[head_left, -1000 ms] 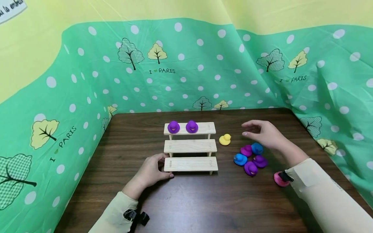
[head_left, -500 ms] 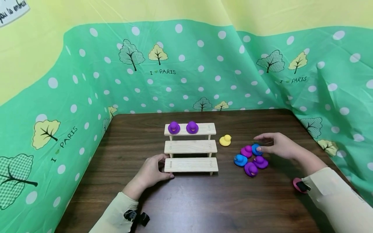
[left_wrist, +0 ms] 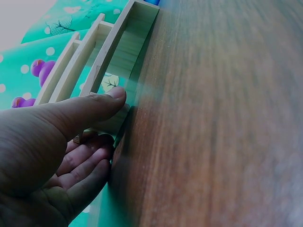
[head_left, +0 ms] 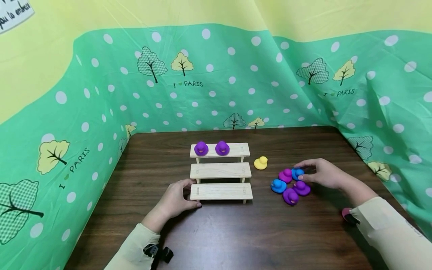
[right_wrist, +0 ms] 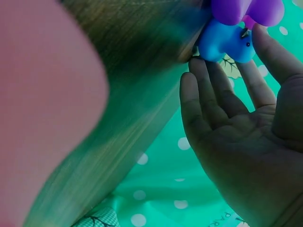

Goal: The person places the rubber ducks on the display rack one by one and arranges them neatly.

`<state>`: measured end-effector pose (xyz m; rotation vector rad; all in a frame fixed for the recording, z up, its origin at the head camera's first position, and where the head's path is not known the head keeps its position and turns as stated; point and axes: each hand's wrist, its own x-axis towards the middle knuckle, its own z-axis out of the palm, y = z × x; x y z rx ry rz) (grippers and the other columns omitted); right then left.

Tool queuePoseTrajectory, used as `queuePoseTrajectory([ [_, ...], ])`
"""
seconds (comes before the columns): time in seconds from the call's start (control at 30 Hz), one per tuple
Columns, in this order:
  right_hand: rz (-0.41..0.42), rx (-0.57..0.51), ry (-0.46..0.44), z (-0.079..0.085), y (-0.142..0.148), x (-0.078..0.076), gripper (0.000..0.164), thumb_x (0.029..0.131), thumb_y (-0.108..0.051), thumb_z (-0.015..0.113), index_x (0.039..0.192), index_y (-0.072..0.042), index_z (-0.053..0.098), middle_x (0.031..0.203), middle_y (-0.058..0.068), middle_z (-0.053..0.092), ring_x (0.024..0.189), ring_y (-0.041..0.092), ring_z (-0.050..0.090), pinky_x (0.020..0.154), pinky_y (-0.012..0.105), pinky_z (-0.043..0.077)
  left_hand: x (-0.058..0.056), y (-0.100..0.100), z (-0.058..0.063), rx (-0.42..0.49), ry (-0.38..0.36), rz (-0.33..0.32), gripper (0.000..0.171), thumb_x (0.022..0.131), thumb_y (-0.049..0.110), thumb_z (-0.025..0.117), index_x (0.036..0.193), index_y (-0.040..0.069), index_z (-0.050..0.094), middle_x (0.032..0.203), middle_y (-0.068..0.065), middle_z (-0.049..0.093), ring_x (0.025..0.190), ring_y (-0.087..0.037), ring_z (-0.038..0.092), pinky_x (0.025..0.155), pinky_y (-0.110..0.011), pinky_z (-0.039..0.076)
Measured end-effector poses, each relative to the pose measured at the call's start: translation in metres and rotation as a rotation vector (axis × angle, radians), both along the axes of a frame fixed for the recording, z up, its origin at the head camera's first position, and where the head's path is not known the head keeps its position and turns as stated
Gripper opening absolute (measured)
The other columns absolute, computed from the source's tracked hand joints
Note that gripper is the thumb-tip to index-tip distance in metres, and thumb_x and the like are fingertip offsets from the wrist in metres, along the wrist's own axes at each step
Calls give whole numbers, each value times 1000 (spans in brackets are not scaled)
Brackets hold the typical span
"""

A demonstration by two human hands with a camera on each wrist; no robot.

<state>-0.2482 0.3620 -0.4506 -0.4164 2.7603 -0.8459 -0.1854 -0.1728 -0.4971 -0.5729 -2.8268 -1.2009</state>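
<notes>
Wooden rack [head_left: 221, 192], long axis running left-right, left fingers [left_wrist: 90, 177] grasping it; right fingers [right_wrist: 191, 99] straddle blue duck [right_wrist: 218, 43], grip unclear.

Gap between shelves [head_left: 221, 170] and duck cluster [head_left: 298, 188] (far end: yellow duck [head_left: 260, 163]).

On my remote feed, I see the pale, three-step wooden shelf [head_left: 221, 171] with a smooth, matt surface. The small, rounded blue, purple and yellow toy ducks [head_left: 278, 186] look smooth, of plastic or rubber; I can't tell which. The dark brown, wood-grained table [head_left: 236, 232] catches a soft gloss, and the green, white-dotted cloth backdrop [head_left: 202, 95] hangs matt and creased.
</notes>
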Motion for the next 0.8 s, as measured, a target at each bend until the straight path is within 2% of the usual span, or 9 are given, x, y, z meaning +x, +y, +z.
queuePoseTrajectory([
  [0.5, -7, 31, 8, 0, 1, 2, 34, 93, -28, 82, 123, -13, 74, 128, 18, 69, 130, 50, 53, 103, 70, 42, 0, 2, 0, -3, 8, -8, 52, 66, 21, 101, 107, 16, 69, 91, 12, 72, 92, -9, 70, 89, -38, 57],
  [0.63, -6, 23, 21, 1, 1, 1, 33, 93, -28, 82, 121, -14, 75, 126, 17, 71, 127, 47, 56, 102, 68, 44, 0, 2, 0, 0, 12, -8, 52, 67, 21, 101, 107, 15, 69, 91, 11, 72, 91, -9, 70, 88, -37, 57],
  [0.8, -14, 9, 46, 1, 0, -3, 32, 93, -32, 82, 120, -15, 76, 120, 10, 73, 121, 38, 61, 98, 57, 50, 0, 0, 0, 2, 18, -5, 52, 66, 21, 102, 107, 15, 69, 93, 10, 72, 91, -9, 70, 86, -37, 58],
])
